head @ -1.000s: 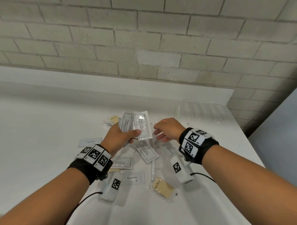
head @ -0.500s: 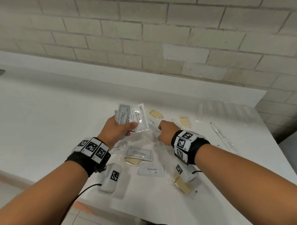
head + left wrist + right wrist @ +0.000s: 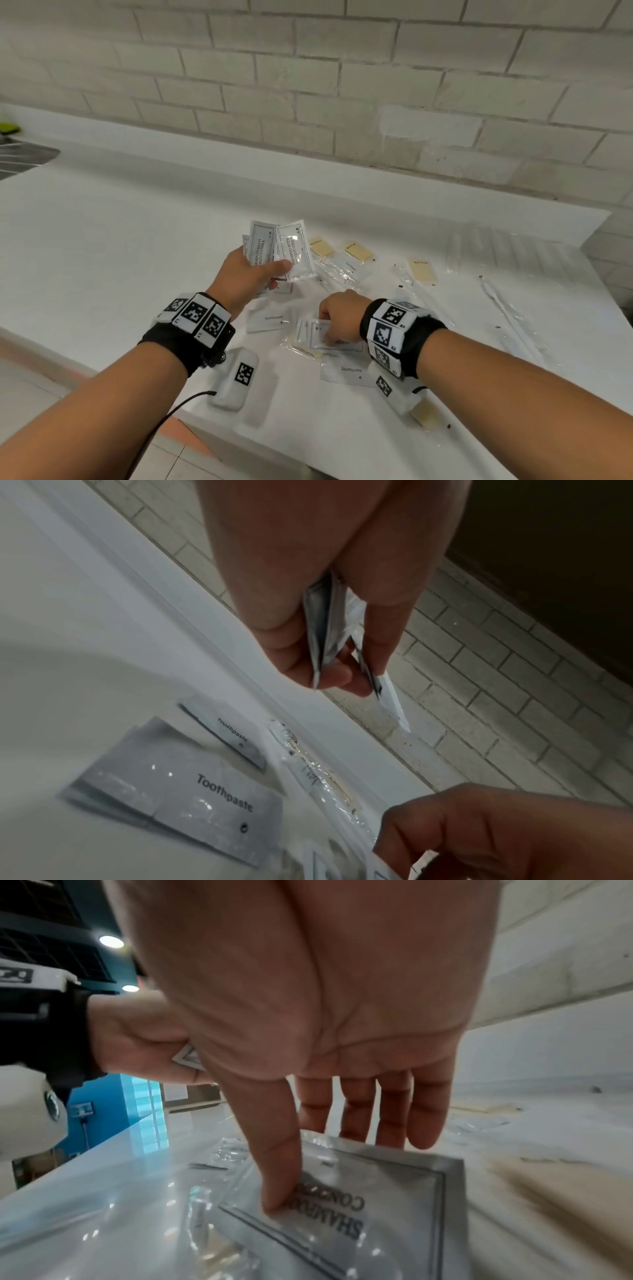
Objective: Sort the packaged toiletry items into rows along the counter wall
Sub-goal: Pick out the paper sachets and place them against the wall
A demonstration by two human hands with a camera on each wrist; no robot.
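Note:
My left hand (image 3: 274, 274) holds a fan of white shampoo sachets (image 3: 291, 250) upright above the counter, thumb across their fronts. The left wrist view shows these sachets (image 3: 325, 631) edge-on, pinched by the left hand (image 3: 325, 669). My right hand (image 3: 330, 334) is lower and nearer to me, down on another shampoo sachet (image 3: 311, 337) that lies flat. In the right wrist view the thumb presses on that sachet's (image 3: 394, 1199) printed face, and the straight fingers of the right hand (image 3: 335, 1173) reach its far edge.
Toothpaste sachets (image 3: 270, 318) (image 3: 349, 370), tan soap packets (image 3: 358, 251) (image 3: 423, 270) and a wrapped toothbrush (image 3: 507, 308) lie scattered on the white counter (image 3: 120, 257). Clear-wrapped items (image 3: 507, 246) line the wall at right. A sink (image 3: 24, 157) sits far left. The counter's front edge (image 3: 102, 370) is close.
My right hand has dropped from beside the held sachets, back toward me, onto the sachet lying on the counter. My left hand still holds its fan of sachets.

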